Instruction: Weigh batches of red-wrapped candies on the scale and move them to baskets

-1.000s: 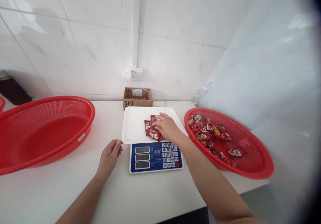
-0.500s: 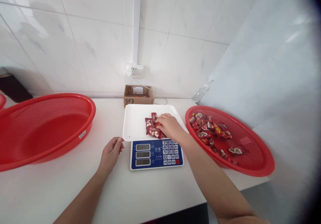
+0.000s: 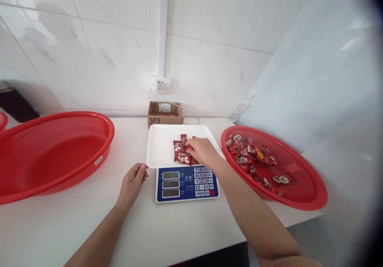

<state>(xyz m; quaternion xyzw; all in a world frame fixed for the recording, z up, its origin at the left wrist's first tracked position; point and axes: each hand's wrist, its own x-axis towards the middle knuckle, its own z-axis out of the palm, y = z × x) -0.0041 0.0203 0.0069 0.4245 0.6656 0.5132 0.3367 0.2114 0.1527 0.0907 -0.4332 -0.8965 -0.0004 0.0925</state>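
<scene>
A digital scale (image 3: 188, 184) with a blue keypad panel stands on the white table. On its white tray (image 3: 161, 143) lie several small dark red packets (image 3: 182, 157), bunched right of the middle. My right hand (image 3: 202, 150) is over them, fingers bent and closed on a red packet that they largely cover. Beside the tray's front left corner is my left hand (image 3: 133, 183), its fingers curled in and the thumb tip by the corner. I see nothing in it.
A red perforated basket (image 3: 311, 197) on the right holds more red packets. At the left stands another large red basket (image 3: 89, 171). Behind the tray, a small cardboard box (image 3: 166, 120) sits against the tiled wall, below a socket (image 3: 160, 85).
The digits in the scale's top display have changed. My right hand has shifted very slightly over the packets; my left hand is in the same place.
</scene>
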